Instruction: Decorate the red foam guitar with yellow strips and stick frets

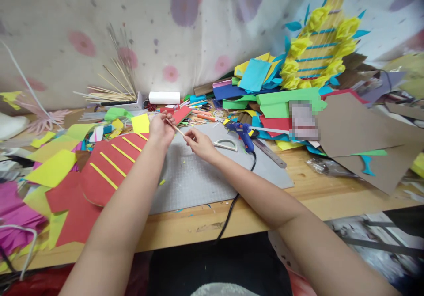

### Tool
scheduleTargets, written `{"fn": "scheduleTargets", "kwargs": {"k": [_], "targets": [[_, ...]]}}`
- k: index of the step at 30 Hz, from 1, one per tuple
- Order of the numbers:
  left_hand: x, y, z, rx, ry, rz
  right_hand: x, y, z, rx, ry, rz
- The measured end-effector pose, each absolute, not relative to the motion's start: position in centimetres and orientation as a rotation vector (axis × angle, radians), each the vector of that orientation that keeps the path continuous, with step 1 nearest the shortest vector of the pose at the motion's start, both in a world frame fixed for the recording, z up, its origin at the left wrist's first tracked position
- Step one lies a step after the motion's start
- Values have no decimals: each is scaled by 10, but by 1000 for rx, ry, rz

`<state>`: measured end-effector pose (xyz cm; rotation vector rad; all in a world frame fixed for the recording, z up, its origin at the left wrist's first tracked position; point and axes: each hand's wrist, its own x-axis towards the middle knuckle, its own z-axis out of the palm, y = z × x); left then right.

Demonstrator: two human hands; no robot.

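Above the grey cutting mat point(198, 181), a thin pale wooden stick point(179, 130) slants between my two hands. My left hand point(161, 130) has its fingers curled around the stick's far end. The near end is pinched between the thumb and fingers of my right hand point(199, 145). Left of the mat, a red paper shape point(94, 194) carries several parallel yellow strips point(112, 164), partly hidden by my left forearm. Right of my right hand lie a white protractor point(226, 145) and a blue glue gun point(244, 133) with a glue stick in its back.
A metal ruler point(270, 153) lies at the mat's right edge. The glue gun's black cord point(232, 207) runs over the table's front edge. Brown card point(367, 141) and coloured sheets pile up right. A guitar-shaped craft point(319, 44) stands behind. Wooden sticks point(114, 90) fill a box.
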<state>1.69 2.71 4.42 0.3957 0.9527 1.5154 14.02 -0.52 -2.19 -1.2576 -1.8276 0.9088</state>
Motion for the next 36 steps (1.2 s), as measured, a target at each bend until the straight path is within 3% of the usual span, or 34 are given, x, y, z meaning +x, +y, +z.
{"fn": "scheduleTargets", "kwargs": {"k": [7, 14, 20, 36], "targets": [[-49, 64, 50, 790, 1460, 1520, 113, 28, -25, -1652, -1917, 798], [-77, 78, 33, 1204, 1745, 1124, 96, 38, -33, -1673, -2104, 758], [-80, 78, 32, 1314, 1786, 890, 93, 41, -31, -1551, -2166, 873], [-76, 64, 34, 1473, 1903, 598, 77, 49, -33, -1765, -2027, 689]]}}
